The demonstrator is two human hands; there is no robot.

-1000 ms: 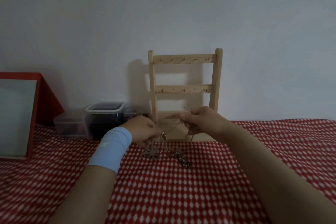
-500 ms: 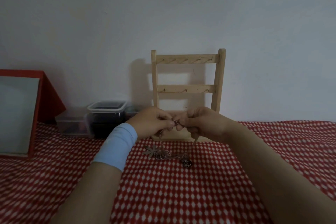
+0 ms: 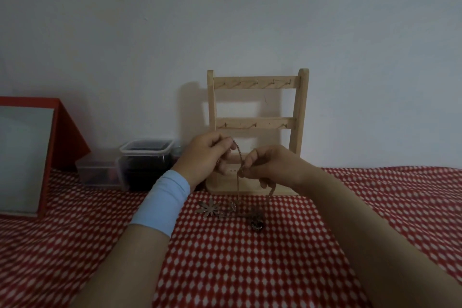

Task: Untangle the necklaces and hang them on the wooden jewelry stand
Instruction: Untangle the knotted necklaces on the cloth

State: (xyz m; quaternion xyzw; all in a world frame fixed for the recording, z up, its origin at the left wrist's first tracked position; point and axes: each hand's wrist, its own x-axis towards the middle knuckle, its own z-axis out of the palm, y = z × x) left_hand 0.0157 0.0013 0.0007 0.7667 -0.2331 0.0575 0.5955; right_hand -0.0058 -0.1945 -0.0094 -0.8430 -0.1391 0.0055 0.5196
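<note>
A wooden jewelry stand (image 3: 298, 112) with two rails of small hooks leans against the wall at the back of the table. In front of it my left hand (image 3: 206, 155), with a light blue wristband, pinches the upper end of a brownish necklace chain (image 3: 239, 155). My right hand (image 3: 272, 166) pinches the same chain a little lower and to the right. The chain hangs down to a tangled heap of necklaces (image 3: 231, 210) on the cloth, with a flower-shaped pendant (image 3: 209, 207) at its left and a dark clump (image 3: 257, 224) at its right.
A red and white patterned cloth (image 3: 250, 257) covers the table. A dark plastic box with a clear lid (image 3: 146, 155) and a lower clear box (image 3: 100, 172) stand left of the stand. A red-framed mirror (image 3: 27, 155) leans at the far left.
Both hands have risen from the heap, met, then parted again; the chain between them is now lifted and stretched, with the left hand higher than before.
</note>
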